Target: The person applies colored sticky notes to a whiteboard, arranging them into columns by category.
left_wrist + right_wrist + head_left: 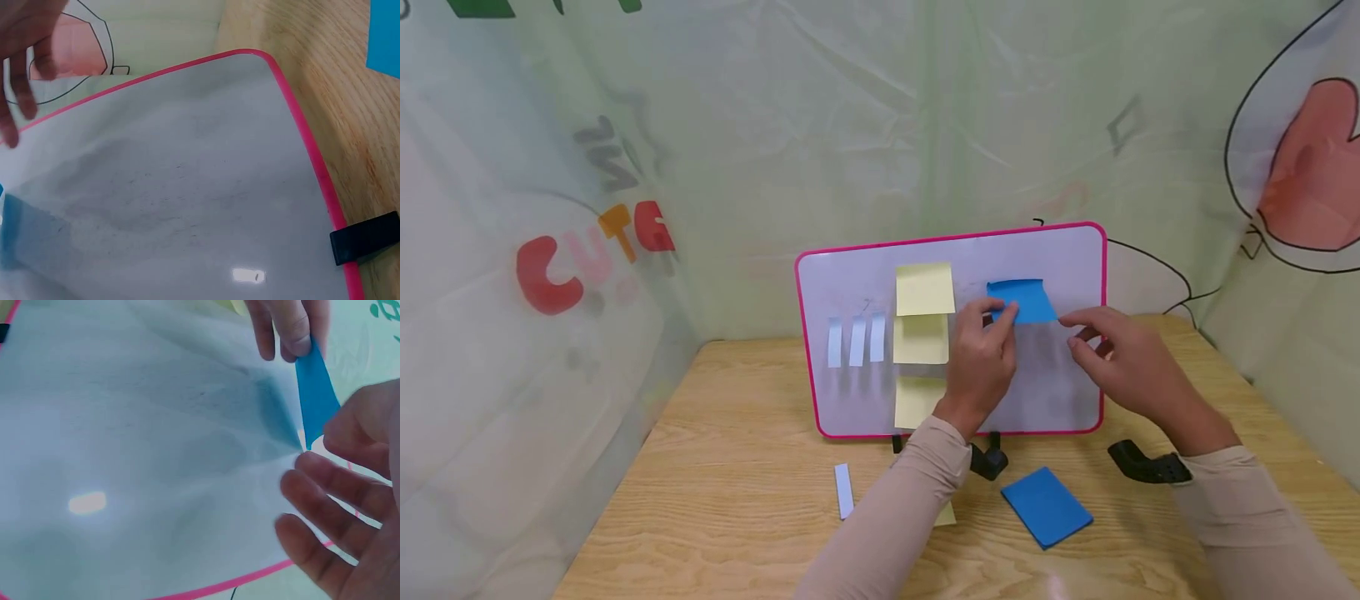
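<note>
A blue sticky note [1024, 302] is at the upper right of a pink-framed whiteboard [857, 279]. My left hand [981, 362] pinches the note near its lower left edge. At its lower right corner, the thumb and a fingertip of my right hand [1116, 367] meet on the paper, other fingers spread apart. In the right wrist view the blue note [315, 390] stretches between the left hand [284, 322] and the right hand [350, 506]. The left wrist view catches the right hand [25, 69] at its top left corner.
On the board are several yellow sticky notes [924, 289] in a column and three pale blue strips [857, 342]. A blue note pad [1047, 507], another pale strip [844, 491] and part of a yellow note [947, 515] lie on the wooden table [722, 483]. Black feet support the board.
</note>
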